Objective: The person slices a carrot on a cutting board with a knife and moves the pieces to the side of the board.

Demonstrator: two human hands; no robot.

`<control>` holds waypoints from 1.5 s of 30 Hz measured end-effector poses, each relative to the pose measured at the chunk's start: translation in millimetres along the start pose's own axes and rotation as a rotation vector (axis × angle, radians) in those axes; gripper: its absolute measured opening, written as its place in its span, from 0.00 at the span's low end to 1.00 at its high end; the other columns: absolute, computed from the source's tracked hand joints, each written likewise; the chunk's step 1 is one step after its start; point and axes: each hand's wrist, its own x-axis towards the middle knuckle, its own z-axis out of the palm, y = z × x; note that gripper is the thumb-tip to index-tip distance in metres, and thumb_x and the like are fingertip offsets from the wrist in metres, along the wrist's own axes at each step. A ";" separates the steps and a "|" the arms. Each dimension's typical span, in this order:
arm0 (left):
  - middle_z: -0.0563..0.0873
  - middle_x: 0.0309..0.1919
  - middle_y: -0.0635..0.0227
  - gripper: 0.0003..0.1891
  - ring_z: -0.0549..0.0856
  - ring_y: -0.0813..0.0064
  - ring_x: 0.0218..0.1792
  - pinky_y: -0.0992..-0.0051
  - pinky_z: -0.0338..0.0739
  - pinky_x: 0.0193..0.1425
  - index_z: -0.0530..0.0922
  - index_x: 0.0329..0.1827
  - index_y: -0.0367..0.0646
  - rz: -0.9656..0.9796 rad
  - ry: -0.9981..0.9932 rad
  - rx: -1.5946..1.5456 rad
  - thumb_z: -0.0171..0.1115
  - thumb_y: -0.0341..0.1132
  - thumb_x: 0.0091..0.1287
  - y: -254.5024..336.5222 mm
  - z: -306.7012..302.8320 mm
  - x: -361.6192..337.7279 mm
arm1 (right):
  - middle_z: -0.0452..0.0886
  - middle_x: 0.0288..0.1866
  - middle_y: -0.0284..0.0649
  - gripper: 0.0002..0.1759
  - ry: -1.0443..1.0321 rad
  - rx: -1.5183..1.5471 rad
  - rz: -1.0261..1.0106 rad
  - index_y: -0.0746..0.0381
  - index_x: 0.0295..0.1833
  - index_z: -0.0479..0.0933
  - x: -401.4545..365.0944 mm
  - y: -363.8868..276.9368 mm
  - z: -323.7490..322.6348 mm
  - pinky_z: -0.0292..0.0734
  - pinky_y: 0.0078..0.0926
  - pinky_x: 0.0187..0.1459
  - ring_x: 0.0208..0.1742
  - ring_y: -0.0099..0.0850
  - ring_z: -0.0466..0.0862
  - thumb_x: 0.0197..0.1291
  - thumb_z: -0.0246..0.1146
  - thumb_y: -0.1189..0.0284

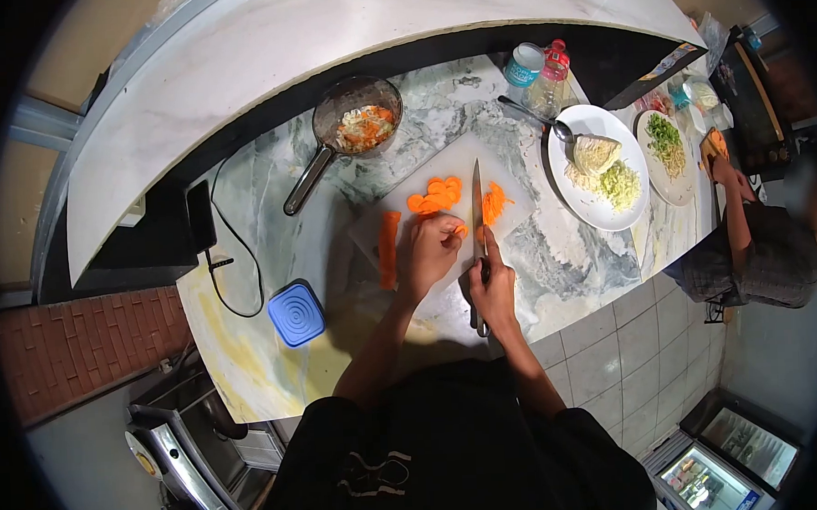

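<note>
My right hand (pixel 494 289) grips a kitchen knife (pixel 477 202) by its dark handle, forefinger stretched along the spine, the blade pointing away from me. Close to the blade's left, my left hand (pixel 436 251) is closed in a pinch on a small piece of carrot (pixel 460 230). Both hands are over a white cutting board (pixel 486 151). Round carrot slices (pixel 436 195) lie on the board beyond my left hand. Thin carrot strips (pixel 495 203) form a small pile right of the blade. A length of carrot (pixel 389 249) rests at the board's left side.
A saucepan (pixel 324 158) with chopped food stands at the back left. Right of the board, a white plate (pixel 565 189) holds cabbage and a spoon; another plate (pixel 685 188) lies beyond. A blue-lidded box (pixel 295 313) and a phone (pixel 201 216) sit left. Another person (pixel 759 249) works at right.
</note>
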 end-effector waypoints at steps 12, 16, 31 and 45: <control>0.86 0.34 0.58 0.09 0.84 0.53 0.43 0.59 0.77 0.46 0.84 0.43 0.43 0.150 -0.071 0.422 0.67 0.32 0.61 -11.5 -7.7 -7.5 | 0.80 0.25 0.58 0.37 -0.043 -0.010 0.046 0.67 0.77 0.60 -1.5 -5.1 -0.3 0.79 0.43 0.32 0.27 0.53 0.85 0.59 0.55 0.82; 0.84 0.38 0.60 0.13 0.84 0.55 0.42 0.60 0.78 0.48 0.85 0.45 0.40 0.329 -0.017 0.451 0.70 0.26 0.56 14.5 -19.4 -7.5 | 0.77 0.21 0.55 0.36 -0.001 -0.004 -0.010 0.64 0.77 0.62 3.1 3.1 2.6 0.75 0.38 0.28 0.21 0.45 0.80 0.60 0.55 0.82; 0.84 0.38 0.64 0.11 0.85 0.60 0.43 0.64 0.78 0.47 0.86 0.44 0.42 0.431 -0.077 0.481 0.70 0.31 0.58 -0.7 -21.3 2.8 | 0.80 0.25 0.58 0.37 -0.002 0.005 0.038 0.64 0.76 0.62 -9.6 -10.2 -2.7 0.79 0.42 0.33 0.28 0.53 0.85 0.59 0.56 0.83; 0.84 0.41 0.63 0.15 0.84 0.59 0.45 0.63 0.78 0.49 0.85 0.50 0.40 0.439 -0.019 0.415 0.70 0.30 0.60 -3.1 -18.2 -9.1 | 0.79 0.23 0.56 0.36 -0.033 -0.031 0.004 0.65 0.76 0.62 1.1 -1.6 1.9 0.79 0.42 0.31 0.25 0.52 0.84 0.59 0.56 0.82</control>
